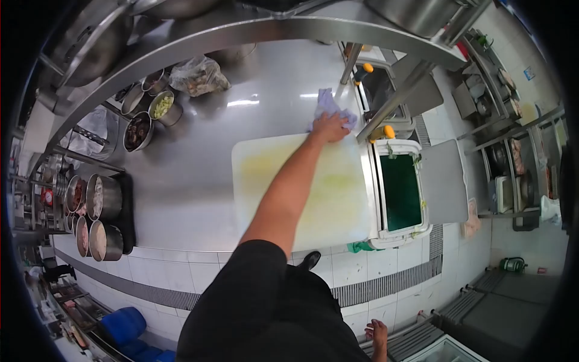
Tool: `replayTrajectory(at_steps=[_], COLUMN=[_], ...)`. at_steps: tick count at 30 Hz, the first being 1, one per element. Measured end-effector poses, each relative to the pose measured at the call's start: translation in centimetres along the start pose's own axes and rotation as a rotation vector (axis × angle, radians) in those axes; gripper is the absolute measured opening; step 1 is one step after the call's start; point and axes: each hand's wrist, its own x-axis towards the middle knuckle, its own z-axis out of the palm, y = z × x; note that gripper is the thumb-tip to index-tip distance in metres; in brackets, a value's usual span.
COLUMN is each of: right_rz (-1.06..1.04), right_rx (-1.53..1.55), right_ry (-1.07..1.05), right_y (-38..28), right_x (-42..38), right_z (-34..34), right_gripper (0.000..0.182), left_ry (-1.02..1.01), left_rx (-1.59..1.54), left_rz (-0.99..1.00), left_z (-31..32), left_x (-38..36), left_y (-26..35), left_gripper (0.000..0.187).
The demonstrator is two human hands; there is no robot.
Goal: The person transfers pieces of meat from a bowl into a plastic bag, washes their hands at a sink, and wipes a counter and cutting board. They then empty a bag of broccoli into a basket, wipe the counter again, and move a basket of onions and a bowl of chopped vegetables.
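My left hand [331,127] reaches over the far right of the cutting board [259,175] and presses on a crumpled pale purple cloth [325,100]. The fingers are wrapped on the cloth, which bunches up around them at the board's far edge and on the steel table [181,205]. The white board carries yellow and green stains. My right hand [377,333] hangs low beside my body at the bottom right, its fingers loosely bent and apart, holding nothing that I can see.
Right of the board stands a bin [401,190] with a green inside. Chopped green pieces fill a steel pot [164,108] near a plastic bag [199,76]. Several pots [104,196] stand at the left end. A metal shelf [283,30] crosses overhead, its post [395,99] near my left hand.
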Motion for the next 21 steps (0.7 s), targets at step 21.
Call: replayTrajectory(at_steps=[21], right_rz=[-0.143], right_rx=[-0.370], right_ry=[-0.331], right_y=[-14.8], right_x=[5.7], right_z=[9.8], right_gripper=[0.037], left_ry=[0.403], left_rx=[0.213], left_rz=[-0.340], left_z=[0.2], left_x=[-31.8], left_y=[-21.7], left_gripper=[0.052])
